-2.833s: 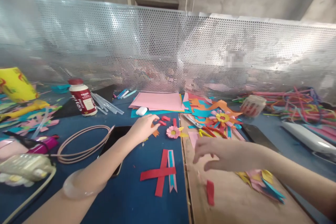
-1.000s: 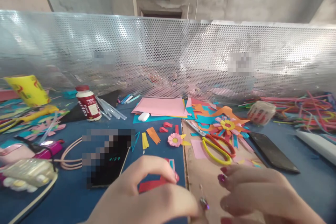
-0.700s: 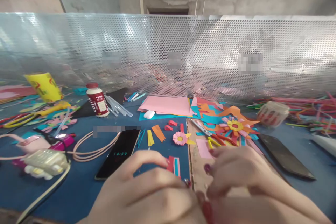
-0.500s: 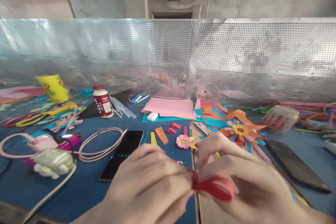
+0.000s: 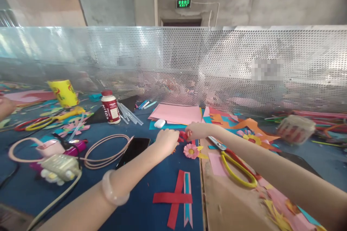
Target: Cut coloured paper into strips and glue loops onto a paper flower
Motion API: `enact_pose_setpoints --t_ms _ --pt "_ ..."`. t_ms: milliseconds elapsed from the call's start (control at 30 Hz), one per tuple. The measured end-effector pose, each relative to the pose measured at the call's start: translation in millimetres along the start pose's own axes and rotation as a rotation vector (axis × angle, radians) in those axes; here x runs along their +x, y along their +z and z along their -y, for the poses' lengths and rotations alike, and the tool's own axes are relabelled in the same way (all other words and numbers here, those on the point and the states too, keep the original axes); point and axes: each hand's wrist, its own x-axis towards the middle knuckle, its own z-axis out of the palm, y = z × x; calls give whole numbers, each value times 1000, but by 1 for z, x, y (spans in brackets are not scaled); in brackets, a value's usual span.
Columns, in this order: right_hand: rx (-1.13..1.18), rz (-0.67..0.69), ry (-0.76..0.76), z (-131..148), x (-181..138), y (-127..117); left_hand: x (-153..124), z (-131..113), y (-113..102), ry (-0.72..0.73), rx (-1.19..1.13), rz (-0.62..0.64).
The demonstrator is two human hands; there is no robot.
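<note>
My left hand (image 5: 168,141) reaches forward over the blue table, fingers curled, its tips beside small red paper loops (image 5: 183,136). What its fingers may hold is hidden. From the right my right hand (image 5: 194,131) meets it, fingers pinched on a red loop. Just below lies a pink paper flower (image 5: 191,151) with a yellow centre and yellow leaves. Nearer to me, two red paper strips (image 5: 170,197) cross each other. Beside them is a pink strip (image 5: 187,202) with a blue stripe and a notched end.
Scissors (image 5: 238,169) with yellow-red handles lie under my right forearm. A phone (image 5: 135,148), a coiled cable (image 5: 104,148) and a power adapter (image 5: 61,168) are on the left. Behind stand a bottle (image 5: 110,107) and a perforated metal screen (image 5: 162,65). Another person's hand (image 5: 5,106) shows far left.
Both hands have moved away from me, from close in front with a red paper loop to the small red loops farther back. The crossed strips and scissors are now uncovered.
</note>
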Motion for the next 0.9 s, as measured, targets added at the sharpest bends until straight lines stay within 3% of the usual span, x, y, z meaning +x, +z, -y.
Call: enact_pose_setpoints --t_ms 100,300,500,700,900 --pt "15 46 -17 -3 8 -3 4 -5 9 -30 3 -30" --pt "141 -27 -35 -20 -12 -12 3 -2 16 -49 -35 -88" --pt "194 -56 45 -25 -28 3 6 2 18 -13 -93 -94" --pt "206 -205 161 -22 -17 27 10 3 21 -9 -146 -100" --pt "119 -324 282 -21 -8 24 13 5 22 -10 -174 -99"
